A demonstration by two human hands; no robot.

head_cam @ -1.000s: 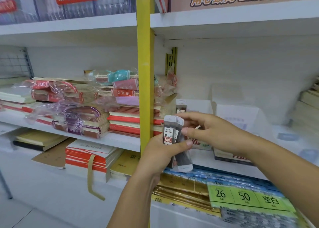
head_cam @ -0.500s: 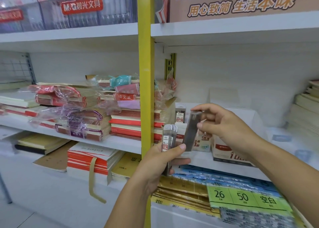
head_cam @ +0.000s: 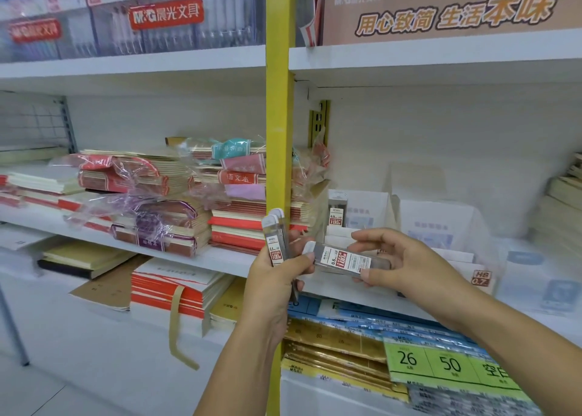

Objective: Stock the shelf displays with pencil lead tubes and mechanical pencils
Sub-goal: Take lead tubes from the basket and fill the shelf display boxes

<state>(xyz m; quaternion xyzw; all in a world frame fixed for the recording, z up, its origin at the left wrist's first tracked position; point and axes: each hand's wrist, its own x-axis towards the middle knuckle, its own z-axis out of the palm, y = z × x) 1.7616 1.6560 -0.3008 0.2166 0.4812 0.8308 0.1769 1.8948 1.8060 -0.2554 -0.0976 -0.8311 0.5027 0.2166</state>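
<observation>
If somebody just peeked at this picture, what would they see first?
Probably the two hands in the middle: the left hand grips a bunch of lead tubes upright, and the right hand pinches a single lead tube lying sideways beside them. Next, the bright yellow post from top to bottom behind the left hand, with wrapped notebooks stacked on the shelf to its left.
</observation>
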